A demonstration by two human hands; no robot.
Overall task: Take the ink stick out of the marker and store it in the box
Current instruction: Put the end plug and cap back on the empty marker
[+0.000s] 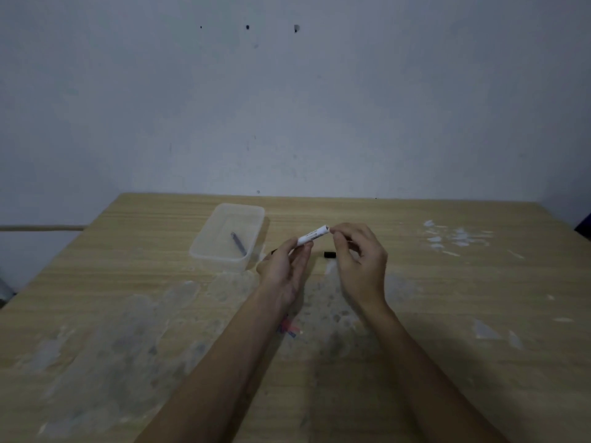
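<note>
White cylindrical marker (313, 235), axis tilted up-right, pinched by left hand (284, 270) at lower end; right hand (359, 254) fingertips gripped upper end, w/ translucent plastic box (256, 215) left of marker.

Both bare forearms are extended from the bottom edge toward 12 o'clock and are brought close together above the middle of the view. The left hand (285, 266) is turned palm inward, with its fingers curled and its thumb and fingertips closed around the lower end of the marker (313, 235). The right hand (361, 260) is raised at 3 o'clock of the left, its wrist bent, its fingers arched downward. The right thumb and forefinger are pinched together at the marker's upper end. The hands are kept apart, joined only through what is held.
</note>
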